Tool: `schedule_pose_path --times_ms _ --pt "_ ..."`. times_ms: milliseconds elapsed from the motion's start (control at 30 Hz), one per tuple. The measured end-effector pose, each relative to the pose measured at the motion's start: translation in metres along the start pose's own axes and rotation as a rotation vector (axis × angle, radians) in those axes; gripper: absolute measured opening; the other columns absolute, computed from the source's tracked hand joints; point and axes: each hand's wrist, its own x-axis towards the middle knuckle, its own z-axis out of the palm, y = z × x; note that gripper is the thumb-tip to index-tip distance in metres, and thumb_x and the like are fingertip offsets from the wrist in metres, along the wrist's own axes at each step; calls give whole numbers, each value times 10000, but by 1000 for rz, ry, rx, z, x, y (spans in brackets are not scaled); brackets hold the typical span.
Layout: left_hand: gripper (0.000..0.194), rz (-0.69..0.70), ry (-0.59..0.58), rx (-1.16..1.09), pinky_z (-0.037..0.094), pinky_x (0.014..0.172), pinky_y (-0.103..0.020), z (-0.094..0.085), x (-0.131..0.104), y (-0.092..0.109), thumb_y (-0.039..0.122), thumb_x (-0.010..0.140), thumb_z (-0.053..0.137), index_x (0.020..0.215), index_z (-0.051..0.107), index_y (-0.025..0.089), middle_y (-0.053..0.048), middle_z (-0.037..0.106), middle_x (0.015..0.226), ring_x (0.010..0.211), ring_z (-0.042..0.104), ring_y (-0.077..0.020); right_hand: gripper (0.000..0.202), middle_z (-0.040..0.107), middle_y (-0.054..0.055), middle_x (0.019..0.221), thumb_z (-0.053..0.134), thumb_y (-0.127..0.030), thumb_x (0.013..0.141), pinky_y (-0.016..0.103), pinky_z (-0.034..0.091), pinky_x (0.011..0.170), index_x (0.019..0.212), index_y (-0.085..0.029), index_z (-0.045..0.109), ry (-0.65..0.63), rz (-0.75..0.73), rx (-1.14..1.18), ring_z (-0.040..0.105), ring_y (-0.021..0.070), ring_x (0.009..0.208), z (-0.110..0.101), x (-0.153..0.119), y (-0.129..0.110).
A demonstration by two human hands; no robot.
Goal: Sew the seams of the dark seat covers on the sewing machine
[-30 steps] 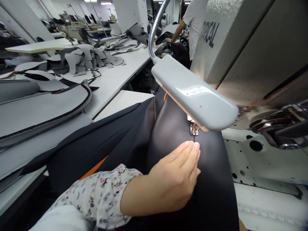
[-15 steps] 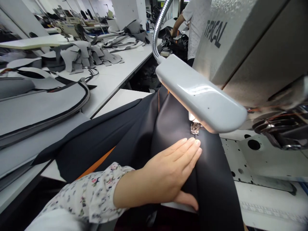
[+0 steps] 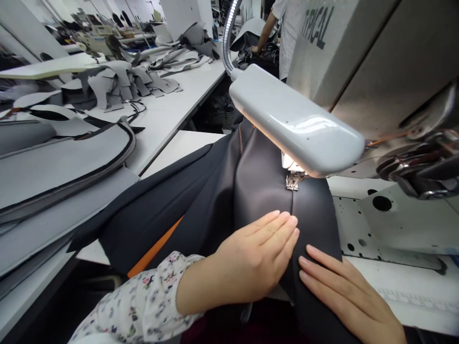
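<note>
A dark leather-like cover (image 3: 260,186) lies under the presser foot (image 3: 292,181) of a sewing machine (image 3: 351,62). A straight seam runs from the foot toward me. My left hand (image 3: 256,255) rests flat on the cover left of this seam, fingers stretched out side by side, tips just short of the foot; its thumb is hidden. To the seam's right lies my right hand (image 3: 346,291), also flat, its fingers slightly apart. The needle cannot be made out. Dark blue fabric with an orange strip (image 3: 156,248) spreads out at the left.
A white lamp (image 3: 297,124) on a bendy metal neck hangs close above the presser foot. Grey cut pieces (image 3: 118,81) and curved padded panels (image 3: 64,162) cover much of the left table (image 3: 161,114). A co-worker (image 3: 289,38) stands behind the machine.
My right hand has come into view and now lies on the cover. The left hand stays flat beside the seam, a bit farther from the foot. The view has shifted slightly.
</note>
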Motion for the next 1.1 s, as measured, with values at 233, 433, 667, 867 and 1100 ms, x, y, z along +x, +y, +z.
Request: schedule_pose_path --times_ms 233,433,667,867,1100 --pt "397 -30 0 -46 482 1243 -430 6 -4 -14 95 1055 424 1392 622 19 -178 637 1470 1424 583 -263 408 737 4 1332 368 -281 1114 373 410 1223 1388 -316 669 -9 -11 -37 608 198 1379 -14 12 -4" --pt "344 -27 80 -87 524 1208 -452 11 4 -29 80 1068 430 1322 654 25 -154 697 1392 1357 640 -264 447 689 71 1414 402 -442 1104 405 388 1210 1421 -234 639 -95 -59 19 558 266 1433 -20 20 18" --pt "314 -42 118 -280 513 1215 -447 18 11 -54 112 1060 479 1323 651 119 -98 731 1349 1322 663 -218 383 721 82 1357 430 -328 1086 348 460 1145 1342 -187 678 -47 -128 25 603 249 1387 -22 53 29" --pt "238 -23 115 -493 506 1216 -456 13 0 -67 94 1005 571 1180 723 151 -90 780 1194 1226 713 -210 368 707 90 1370 473 -215 1031 393 465 1158 1330 -156 680 -25 -122 53 587 263 1400 -18 61 36" --pt "211 -28 201 -531 526 1193 -478 27 -6 -76 125 1019 582 1156 731 183 -88 791 1181 1248 711 -219 459 716 84 1337 471 -3 927 432 494 1160 1294 -150 704 58 -112 80 609 264 1373 -10 72 40"
